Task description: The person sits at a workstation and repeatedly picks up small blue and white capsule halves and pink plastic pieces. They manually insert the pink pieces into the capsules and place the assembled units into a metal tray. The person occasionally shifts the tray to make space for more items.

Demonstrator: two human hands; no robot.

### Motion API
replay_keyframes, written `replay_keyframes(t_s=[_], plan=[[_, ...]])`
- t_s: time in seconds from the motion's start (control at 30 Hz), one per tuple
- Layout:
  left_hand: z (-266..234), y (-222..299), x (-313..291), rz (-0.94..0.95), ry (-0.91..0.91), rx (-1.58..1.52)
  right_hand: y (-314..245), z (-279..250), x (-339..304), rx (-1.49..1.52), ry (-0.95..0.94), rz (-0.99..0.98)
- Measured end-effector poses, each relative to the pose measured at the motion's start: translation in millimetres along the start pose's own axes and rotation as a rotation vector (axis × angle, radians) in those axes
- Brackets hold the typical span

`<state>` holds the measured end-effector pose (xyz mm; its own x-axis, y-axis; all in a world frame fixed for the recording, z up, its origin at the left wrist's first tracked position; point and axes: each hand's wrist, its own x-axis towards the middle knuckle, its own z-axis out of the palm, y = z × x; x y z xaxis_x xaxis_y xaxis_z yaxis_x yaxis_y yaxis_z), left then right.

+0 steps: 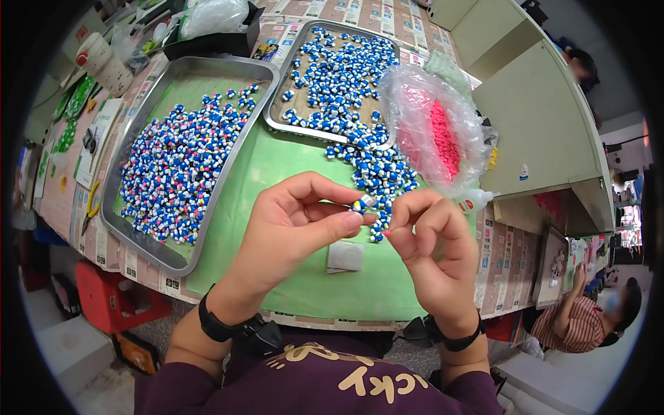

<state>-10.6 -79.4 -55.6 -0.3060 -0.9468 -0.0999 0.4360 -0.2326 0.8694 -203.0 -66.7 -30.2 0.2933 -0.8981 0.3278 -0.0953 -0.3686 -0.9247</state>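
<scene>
Bare mat gives passage at lower centre, interrupted by the pad, and left of centre beside the tray's raised rim. Loose pieces obstruct upper centre; bag, bottle and cabinet hem the right.

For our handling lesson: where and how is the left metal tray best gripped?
Probably by its raised rim, both long sides, from outside, toward the near end: loose pieces cover much of its floor, and its far-right corner appears against the other tray.
</scene>
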Motion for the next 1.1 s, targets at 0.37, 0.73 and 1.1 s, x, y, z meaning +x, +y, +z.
replay_keyframes(t_s=[0.37,0.73,1.1], plan=[[18.2,-3.7,-2.6,0.103,-0.005,-0.005,3.6,6.8,1.8,-0.033,0.129,-0.037],[17.5,-1.8,-7.2,0.49,0.008,0.569,11.1,4.3,-0.6,-0.008,0.154,0.106],[-112.2,32.1,-39.5,0.655,0.671,0.923,42.2,-88.7,-31.1,-0.57,0.113,0.322]])
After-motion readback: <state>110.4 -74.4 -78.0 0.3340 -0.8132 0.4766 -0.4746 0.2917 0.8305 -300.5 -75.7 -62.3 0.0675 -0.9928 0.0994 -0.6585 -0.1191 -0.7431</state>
